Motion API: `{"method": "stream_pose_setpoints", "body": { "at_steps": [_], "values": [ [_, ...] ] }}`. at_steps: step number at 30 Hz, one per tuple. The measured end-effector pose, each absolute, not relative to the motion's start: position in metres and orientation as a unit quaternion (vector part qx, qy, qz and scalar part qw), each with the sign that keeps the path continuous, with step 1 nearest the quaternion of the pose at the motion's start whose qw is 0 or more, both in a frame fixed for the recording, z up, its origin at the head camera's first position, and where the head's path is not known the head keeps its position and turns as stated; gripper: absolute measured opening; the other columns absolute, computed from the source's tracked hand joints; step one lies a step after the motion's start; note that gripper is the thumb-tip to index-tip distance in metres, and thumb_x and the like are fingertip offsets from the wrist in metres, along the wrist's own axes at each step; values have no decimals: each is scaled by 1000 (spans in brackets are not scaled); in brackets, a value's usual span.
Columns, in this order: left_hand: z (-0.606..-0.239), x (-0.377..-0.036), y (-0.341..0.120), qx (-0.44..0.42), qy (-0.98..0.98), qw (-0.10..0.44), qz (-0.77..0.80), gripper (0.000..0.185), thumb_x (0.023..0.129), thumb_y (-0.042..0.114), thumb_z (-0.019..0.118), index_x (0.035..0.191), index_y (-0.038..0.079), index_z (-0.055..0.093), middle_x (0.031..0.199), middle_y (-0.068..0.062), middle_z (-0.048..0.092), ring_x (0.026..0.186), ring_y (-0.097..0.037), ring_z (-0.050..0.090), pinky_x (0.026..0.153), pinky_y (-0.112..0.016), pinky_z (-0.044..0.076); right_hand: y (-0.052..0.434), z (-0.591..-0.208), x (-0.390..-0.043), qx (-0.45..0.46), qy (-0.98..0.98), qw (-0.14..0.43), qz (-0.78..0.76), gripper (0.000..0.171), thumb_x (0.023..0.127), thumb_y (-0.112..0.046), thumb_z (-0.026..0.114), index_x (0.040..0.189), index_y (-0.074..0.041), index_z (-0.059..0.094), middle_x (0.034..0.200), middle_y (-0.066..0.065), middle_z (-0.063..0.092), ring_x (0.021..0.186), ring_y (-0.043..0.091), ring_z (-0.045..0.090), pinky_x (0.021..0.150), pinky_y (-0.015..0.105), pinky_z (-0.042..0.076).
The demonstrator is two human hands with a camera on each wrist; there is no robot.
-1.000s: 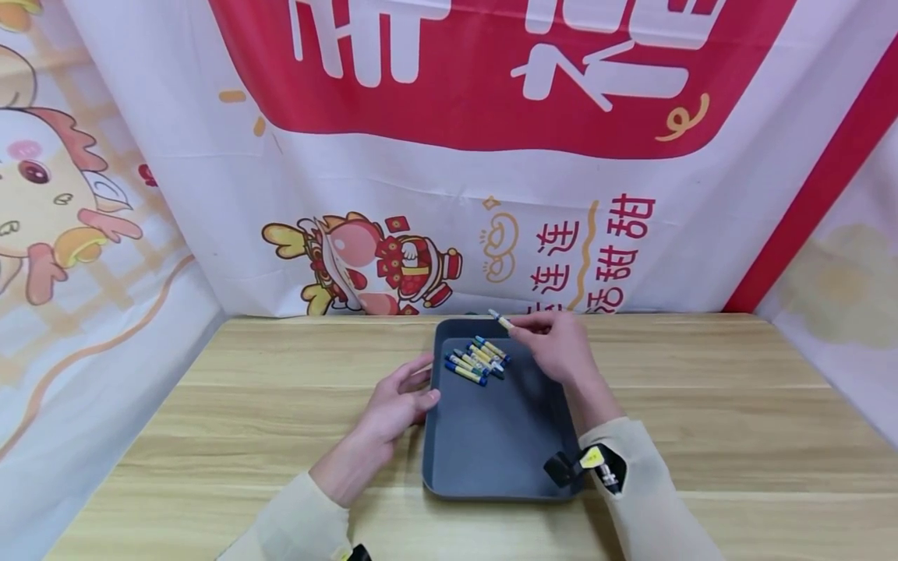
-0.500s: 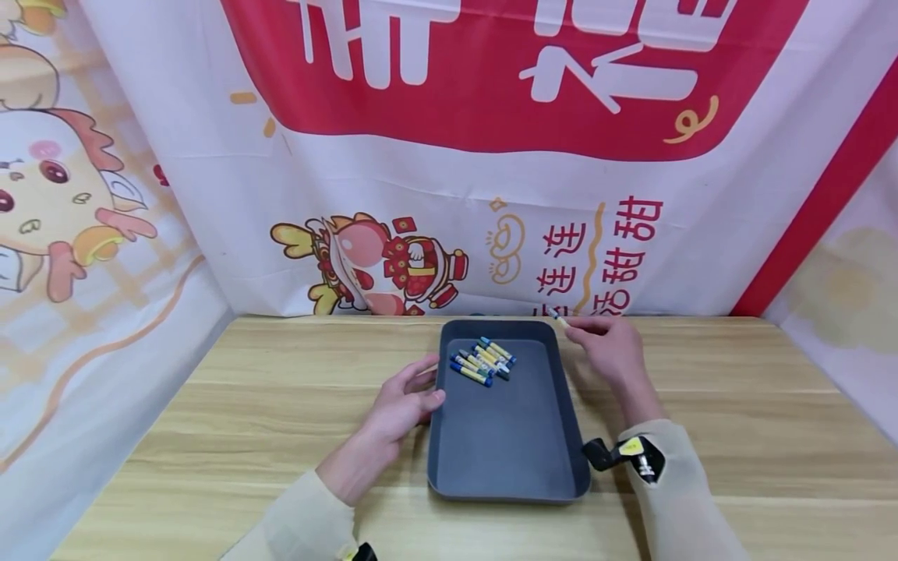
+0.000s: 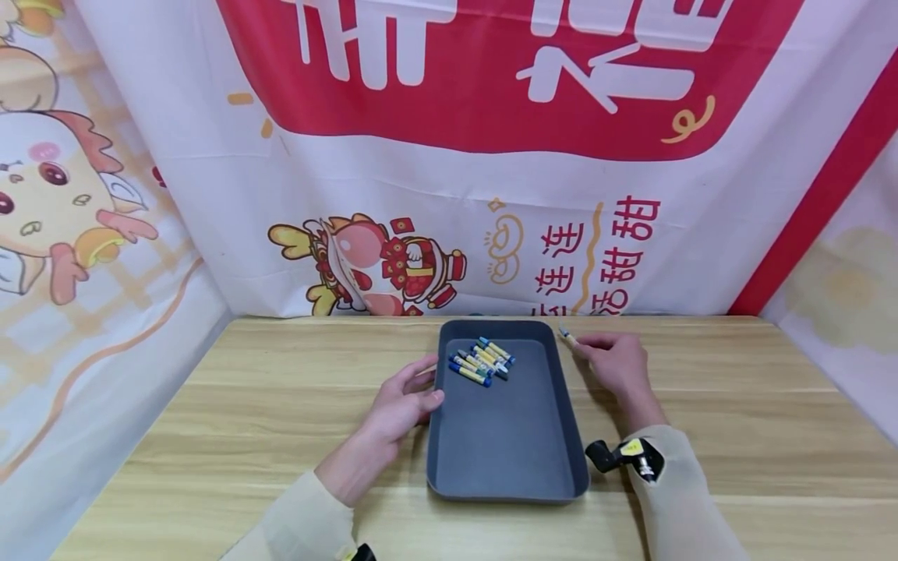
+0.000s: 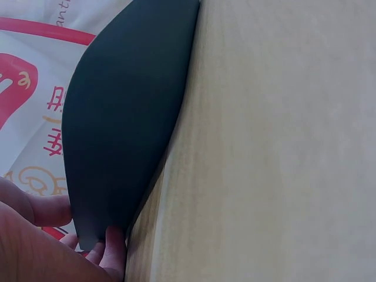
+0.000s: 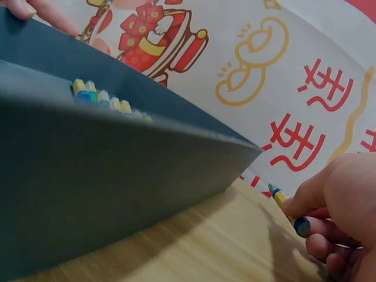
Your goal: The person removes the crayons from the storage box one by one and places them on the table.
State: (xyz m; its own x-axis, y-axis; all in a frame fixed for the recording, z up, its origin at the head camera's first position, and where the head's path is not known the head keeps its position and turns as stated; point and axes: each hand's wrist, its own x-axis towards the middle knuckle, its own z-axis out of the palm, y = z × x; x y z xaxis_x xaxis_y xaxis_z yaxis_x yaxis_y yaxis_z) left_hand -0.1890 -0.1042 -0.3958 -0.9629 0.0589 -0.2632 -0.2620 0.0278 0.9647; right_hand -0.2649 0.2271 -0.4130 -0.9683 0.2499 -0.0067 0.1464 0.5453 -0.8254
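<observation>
My right hand (image 3: 620,365) pinches a crayon (image 5: 286,210) between thumb and fingers, just beyond the tray's far right corner. This crayon has a yellow wrapper, dark blue bands and a pale bluish tip pointing away from me. With my left hand (image 3: 400,401) I hold the left wall of a dark grey rectangular tray (image 3: 508,444), thumb at the rim and fingers along the outer side. Inside the tray, toward its far end, several crayons (image 3: 482,360) lie in a loose heap, yellow-wrapped with blue and green ends.
The tray stands on a light wood-grain table (image 3: 302,374). A white printed cloth (image 3: 435,179) with red lettering hangs right behind the table's far edge. A black wrist camera (image 3: 603,456) sticks out from the right sleeve, close to the tray's right wall.
My right hand has carried the crayon from over the tray's far end rightward past its right wall, then slightly lower. The left hand keeps its place on the tray.
</observation>
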Motion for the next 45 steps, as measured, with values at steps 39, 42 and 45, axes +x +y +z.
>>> {"method": "stream_pose_setpoints", "body": {
  "at_steps": [39,42,45],
  "values": [
    [-393,-189,-105,-79,705,122,695,61,102,1,63,159,18,49,161,-19,51,141,-37,58,113,-51,50,223,-418,-266,-113,-903,51,411,26,101,-24,72,121,-8,80,124,17,77,121,36,63,100,50,49],
    [-394,-189,-105,-78,704,121,695,61,102,1,62,159,18,49,161,-19,51,141,-36,58,113,-50,51,224,-418,-266,-109,-906,52,405,28,101,-25,72,121,-8,79,126,18,77,122,36,63,100,50,49],
    [-394,-189,-104,-78,705,120,695,61,102,0,63,159,17,50,160,-20,52,140,-37,59,111,-49,52,225,-418,-266,-105,-907,50,404,29,101,-26,72,122,-7,78,127,18,76,121,36,63,100,50,49]
  ]
}}
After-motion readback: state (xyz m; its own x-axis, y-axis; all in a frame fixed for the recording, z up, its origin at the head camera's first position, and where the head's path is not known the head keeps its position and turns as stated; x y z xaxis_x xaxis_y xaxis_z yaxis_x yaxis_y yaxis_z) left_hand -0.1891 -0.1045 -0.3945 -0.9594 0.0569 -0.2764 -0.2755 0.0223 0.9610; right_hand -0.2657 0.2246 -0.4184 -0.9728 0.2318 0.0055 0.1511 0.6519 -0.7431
